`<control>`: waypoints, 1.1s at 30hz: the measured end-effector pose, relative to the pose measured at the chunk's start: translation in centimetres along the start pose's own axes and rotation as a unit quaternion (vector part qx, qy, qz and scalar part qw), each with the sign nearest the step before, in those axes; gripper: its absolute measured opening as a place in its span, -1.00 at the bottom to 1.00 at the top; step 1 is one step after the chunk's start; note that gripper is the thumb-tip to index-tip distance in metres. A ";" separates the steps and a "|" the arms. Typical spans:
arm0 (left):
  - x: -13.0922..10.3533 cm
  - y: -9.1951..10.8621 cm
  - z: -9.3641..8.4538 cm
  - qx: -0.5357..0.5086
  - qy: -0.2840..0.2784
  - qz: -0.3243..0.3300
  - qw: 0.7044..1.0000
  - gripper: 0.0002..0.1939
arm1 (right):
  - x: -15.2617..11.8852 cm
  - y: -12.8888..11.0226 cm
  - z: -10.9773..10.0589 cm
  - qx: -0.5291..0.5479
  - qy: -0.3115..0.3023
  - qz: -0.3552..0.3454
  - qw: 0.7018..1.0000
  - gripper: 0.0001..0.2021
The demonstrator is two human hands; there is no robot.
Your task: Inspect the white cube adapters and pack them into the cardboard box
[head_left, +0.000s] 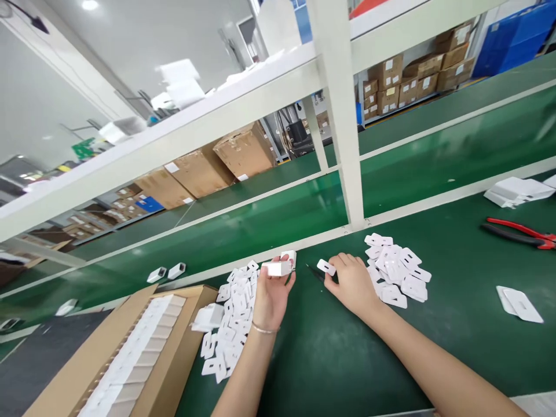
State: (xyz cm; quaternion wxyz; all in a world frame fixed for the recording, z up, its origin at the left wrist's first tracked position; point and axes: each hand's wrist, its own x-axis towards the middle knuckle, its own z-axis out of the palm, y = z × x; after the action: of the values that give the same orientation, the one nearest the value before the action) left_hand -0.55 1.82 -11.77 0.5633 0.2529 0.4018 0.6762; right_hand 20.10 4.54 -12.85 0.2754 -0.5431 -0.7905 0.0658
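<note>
My left hand (271,301), with a thin bracelet at the wrist, is closed around a small white plastic housing (275,269). Just behind it is another white block (288,256); I cannot tell whether the hand touches it. My right hand (353,282) pinches a small white plate with a dark slot (325,267). A thin dark pointed tool (316,273) shows beside the right fingers; whether they hold it too is unclear. A pile of slotted white plates (237,307) lies left of my left hand. Right of my right hand is a second pile of white plates (393,266).
A cardboard box (197,313) with rows of white parts stands at the left. Red-and-black pliers (521,233), loose white covers (520,304) and white housings (516,191) lie to the right. A white shelf post (343,133) rises behind my hands.
</note>
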 end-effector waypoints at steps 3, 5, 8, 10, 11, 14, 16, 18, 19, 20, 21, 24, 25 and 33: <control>-0.8 -0.6 -1.0 0.031 -0.036 0.055 0.997 -0.54 | -0.2 -0.4 -0.2 0.122 0.054 -0.005 0.991 -0.93; -1.1 -1.5 -1.4 0.158 -0.060 0.122 0.978 -0.54 | -0.4 -0.8 -0.6 0.191 0.058 -0.016 0.980 -0.91; -1.7 -2.7 -1.5 0.332 -0.112 0.168 0.921 -0.54 | -0.6 -1.5 -1.2 0.267 0.043 -0.027 0.962 -0.86; -2.2 -3.1 -1.4 0.373 -0.152 0.181 0.897 -0.58 | -0.9 -2.0 -1.4 0.295 0.033 -0.039 0.954 -0.85; -2.4 -3.2 -1.4 0.375 -0.166 0.189 0.892 -0.61 | -1.0 -2.2 -1.4 0.304 0.029 -0.048 0.951 -0.84; -2.7 -3.1 -1.4 0.358 -0.172 0.205 0.894 -0.66 | -1.4 -2.5 -1.1 0.302 0.020 -0.090 0.949 -0.82; -2.7 -3.0 -1.4 0.357 -0.163 0.214 0.894 -0.66 | -1.6 -2.6 -0.7 0.278 0.024 -0.120 0.953 -0.81; -2.8 -3.0 -1.2 0.372 -0.154 0.225 0.887 -0.68 | -1.7 -2.5 -0.4 0.251 0.034 -0.148 0.956 -0.81; -2.8 -3.0 -1.1 0.383 -0.150 0.229 0.882 -0.70 | -1.7 -2.5 -0.3 0.241 0.041 -0.158 0.957 -0.81; -2.9 -3.1 -1.0 0.392 -0.146 0.232 0.878 -0.72 | -1.7 -2.5 -0.2 0.234 0.046 -0.165 0.957 -0.82; -2.9 -3.2 -0.9 0.398 -0.144 0.234 0.875 -0.74 | -1.7 -2.5 -0.3 0.233 0.046 -0.168 0.957 -0.82; -3.3 -3.4 -0.5 0.386 -0.147 0.242 0.878 -0.77 | -1.8 -2.5 -0.6 0.263 -0.001 -0.146 0.954 -0.73; -3.5 -3.5 -0.4 0.375 -0.147 0.246 0.882 -0.77 | -1.9 -2.6 -0.8 0.286 -0.027 -0.129 0.949 -0.66; -4.6 -3.8 -0.2 0.351 -0.132 0.295 0.879 -0.73 | -2.2 -3.5 -0.8 0.460 -0.170 -0.009 0.871 -0.75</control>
State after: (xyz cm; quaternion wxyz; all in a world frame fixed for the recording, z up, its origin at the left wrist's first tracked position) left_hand 2.50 -2.55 -14.52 0.2597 0.6280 0.4409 0.5864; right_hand 18.15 1.02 -11.57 0.3563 -0.3279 -0.7105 0.5107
